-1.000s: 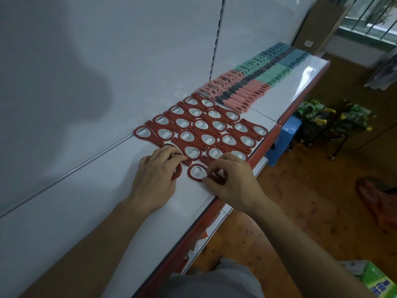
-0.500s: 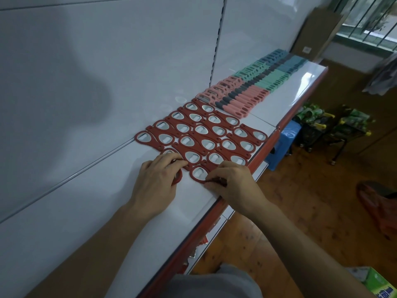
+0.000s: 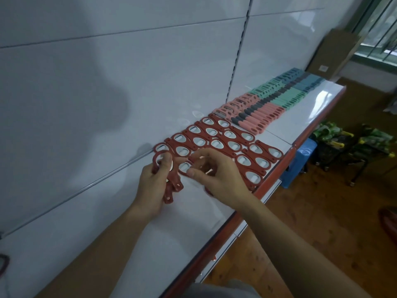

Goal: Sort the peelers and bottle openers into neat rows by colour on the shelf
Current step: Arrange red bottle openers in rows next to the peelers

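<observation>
On the shelf (image 3: 107, 222), peelers (image 3: 260, 117) lay sorted by colour, red bottle openers (image 3: 234, 145) largely rowed. Left hand (image 3: 153, 188) gripped a loose stack (image 3: 171, 183); right hand (image 3: 221, 177) pinched another opener (image 3: 185, 166), unplaced.

My left hand (image 3: 153, 188) grips bunch of red bottle openers (image 3: 174, 183) above white shelf (image 3: 193, 218); my right hand (image 3: 219, 178) curled just beside, over opener rows (image 3: 240, 136).

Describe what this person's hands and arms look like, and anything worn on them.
The left hand and right hand are bare: no gloves, rings or watch show. The left forearm and right forearm are uncovered too, with no sleeve in view.
</observation>
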